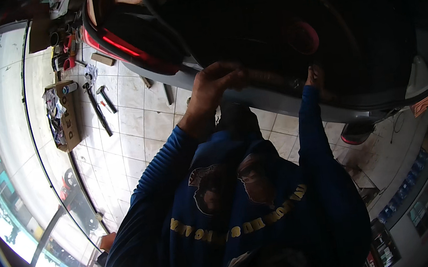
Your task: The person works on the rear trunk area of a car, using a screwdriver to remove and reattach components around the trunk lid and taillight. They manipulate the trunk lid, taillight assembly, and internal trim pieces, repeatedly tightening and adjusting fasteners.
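I lean over the open rear of a car, its cargo space (264, 17) very dark inside. My left hand (214, 88) is at the near edge of the opening, above the grey rear bumper (279, 104). Its fingers are bent together toward the right, and whatever they grip is lost in shadow. Farther right along the same edge, my right hand (314, 76) is closed, with its fingertips inside the dark opening. What it holds, if anything, cannot be made out. A round red thing (302, 38) shows dimly in the dark beyond the right hand.
Left of the car a lit red tail lamp (122, 43) juts out. On the tiled floor (131, 98) lie a hammer (106, 99), a long dark tool (97, 111) and a cardboard box (67, 116) of crumpled material. Glass panels (16, 156) line the left side.
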Available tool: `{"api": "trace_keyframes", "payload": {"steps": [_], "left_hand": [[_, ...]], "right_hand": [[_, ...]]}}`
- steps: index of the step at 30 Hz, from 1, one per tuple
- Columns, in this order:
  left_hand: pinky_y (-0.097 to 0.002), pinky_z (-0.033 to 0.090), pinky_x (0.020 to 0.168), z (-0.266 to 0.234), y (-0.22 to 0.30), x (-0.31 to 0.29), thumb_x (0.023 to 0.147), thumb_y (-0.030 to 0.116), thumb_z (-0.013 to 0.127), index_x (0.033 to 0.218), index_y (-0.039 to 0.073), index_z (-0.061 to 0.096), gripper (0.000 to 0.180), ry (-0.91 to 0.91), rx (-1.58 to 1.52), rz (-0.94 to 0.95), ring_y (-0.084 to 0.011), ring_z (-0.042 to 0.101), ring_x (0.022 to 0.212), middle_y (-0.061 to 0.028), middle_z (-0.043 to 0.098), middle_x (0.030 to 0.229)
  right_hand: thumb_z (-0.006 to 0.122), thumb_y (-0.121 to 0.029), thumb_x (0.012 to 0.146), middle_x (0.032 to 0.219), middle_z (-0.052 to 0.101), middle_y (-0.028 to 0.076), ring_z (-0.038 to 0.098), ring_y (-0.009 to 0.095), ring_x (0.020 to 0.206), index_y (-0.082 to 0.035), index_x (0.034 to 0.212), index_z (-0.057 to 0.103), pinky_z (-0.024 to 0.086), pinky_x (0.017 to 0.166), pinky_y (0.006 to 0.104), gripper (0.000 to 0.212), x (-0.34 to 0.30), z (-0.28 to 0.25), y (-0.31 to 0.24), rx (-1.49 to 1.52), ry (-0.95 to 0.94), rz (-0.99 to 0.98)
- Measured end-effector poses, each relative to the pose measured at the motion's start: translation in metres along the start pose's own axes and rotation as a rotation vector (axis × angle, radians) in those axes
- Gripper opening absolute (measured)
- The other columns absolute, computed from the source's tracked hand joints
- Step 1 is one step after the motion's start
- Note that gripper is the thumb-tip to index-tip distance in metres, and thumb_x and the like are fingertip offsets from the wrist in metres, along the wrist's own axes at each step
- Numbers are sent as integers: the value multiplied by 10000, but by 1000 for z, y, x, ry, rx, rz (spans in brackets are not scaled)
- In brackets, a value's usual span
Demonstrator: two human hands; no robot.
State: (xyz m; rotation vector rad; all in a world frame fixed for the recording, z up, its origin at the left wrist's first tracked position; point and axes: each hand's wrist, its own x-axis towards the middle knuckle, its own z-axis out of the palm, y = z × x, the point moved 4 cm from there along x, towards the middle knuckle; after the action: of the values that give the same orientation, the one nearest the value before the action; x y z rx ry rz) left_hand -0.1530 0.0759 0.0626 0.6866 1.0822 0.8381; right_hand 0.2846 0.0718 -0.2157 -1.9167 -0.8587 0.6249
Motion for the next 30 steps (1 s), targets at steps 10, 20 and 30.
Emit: {"api": "trace_keyframes", "payload": {"steps": [10,20,30], "left_hand": [[-299,594,740,-163,-73,-130,996,188,682,1180,-60,652,310,397,-219,99,-185,732,830,-145,748,1019],[-348,610,652,-238,-141,-134,1018,123,574,1181,5,512,210,552,-512,215,-208,705,765,-125,618,999],[-322,552,598,-280,-36,-69,1030,162,479,1192,-53,635,312,706,-501,374,-149,594,626,-29,538,744]], "right_hand": [[782,-289,913,1090,676,119,642,192,935,-12,1207,621,530,837,337,435,-236,120,-166,-99,-664,-206],[765,-186,929,1076,685,74,623,117,837,-13,1171,655,533,780,265,317,-223,180,-310,-39,-761,-460],[742,-421,924,1164,664,82,663,210,988,-65,1207,626,524,857,339,470,-276,235,-311,54,-979,170]]}}
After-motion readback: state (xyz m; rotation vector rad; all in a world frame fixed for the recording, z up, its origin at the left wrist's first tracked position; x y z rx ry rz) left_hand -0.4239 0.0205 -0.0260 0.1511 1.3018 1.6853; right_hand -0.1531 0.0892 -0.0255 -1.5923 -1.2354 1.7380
